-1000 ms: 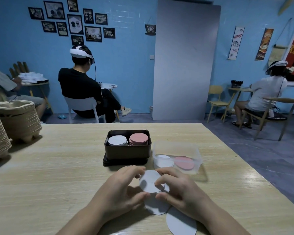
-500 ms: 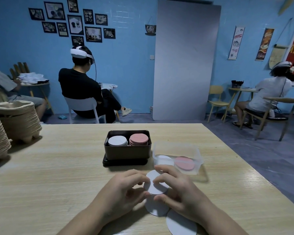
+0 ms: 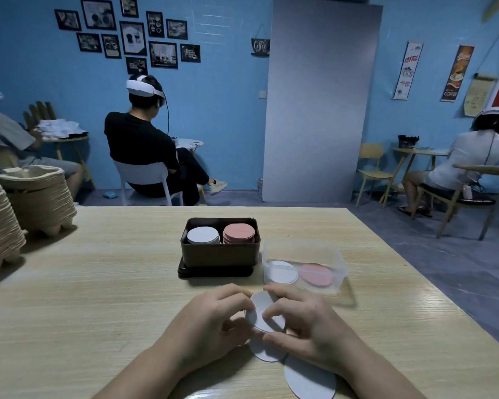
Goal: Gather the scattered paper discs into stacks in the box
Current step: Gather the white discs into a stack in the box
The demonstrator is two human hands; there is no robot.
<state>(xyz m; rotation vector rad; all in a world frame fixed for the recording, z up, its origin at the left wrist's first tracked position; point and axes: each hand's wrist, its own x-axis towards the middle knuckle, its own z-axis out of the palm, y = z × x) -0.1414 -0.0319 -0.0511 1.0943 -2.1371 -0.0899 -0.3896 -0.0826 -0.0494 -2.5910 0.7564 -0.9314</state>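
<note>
1. Blue walls hung with framed pictures and coffee posters back a room where 3 other people sit at small tables wearing headsets. Nearest the camera runs a pale wooden table [image 3: 98, 298], with stacks of moulded pulp trays [image 3: 38, 197] at its far left.
2. Head view, centre: a dark rectangular metal box [image 3: 219, 256] holds 2 stacks side by side, a white disc stack [image 3: 203, 236] on its left and a pink disc stack [image 3: 239, 233] on its right. Just beside the box, to its right, a clear plastic tub [image 3: 303, 249] holds 1 flat white disc [image 3: 283, 272] and 1 flat pink disc [image 3: 316, 274].
3. Head view, near edge: the left hand [image 3: 211, 321] and right hand [image 3: 308, 321] meet on a round white paper disc [image 3: 260, 303]. Both sets of fingers are curled in and pinch it, the left at its left rim. The right lies across its top and right side, thumb below.
4. 2 more loose white discs lie flat on the table: a lower white disc [image 3: 264, 352], partly hidden under the hands, and a nearest white disc [image 3: 308, 378] by the right wrist.
5. The box lies straight ahead, beyond the fingertips and apart from them. Its white stack sits in the left half, so the left hand looks slightly nearer. A disc has no long axis, so I judge the carry turns on keeping it level over that stack.
</note>
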